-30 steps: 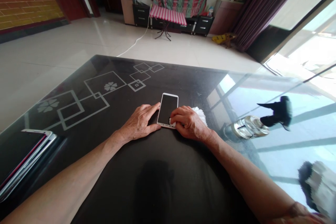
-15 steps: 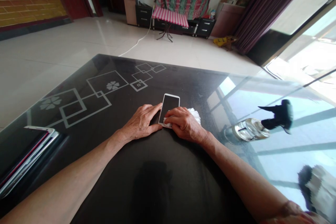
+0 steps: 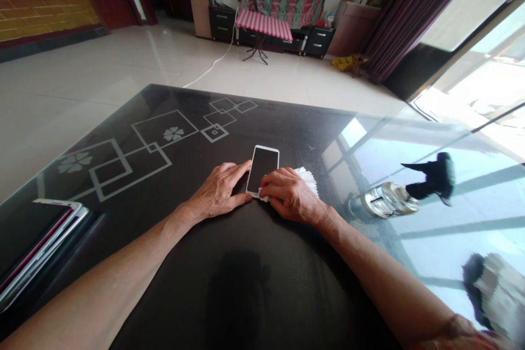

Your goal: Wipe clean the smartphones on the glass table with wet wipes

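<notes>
Phone flat on table, screen side up, between the hands; long axis runs away from the person, far end leaning slightly right; left hand at phone's left edge, thumb and forefinger spread, tips touching that edge, seemingly bracing, not gripping round it; right hand is the nearer, overlapping phone's near right part, fingers curled closed on cloth, a bit of it pressed at phone's near end, rest fanned out right of phone; bottle well right of phone; stack well left, nearer the person; bottle has dark marking, unreadable; no brand legible on phone.
</notes>
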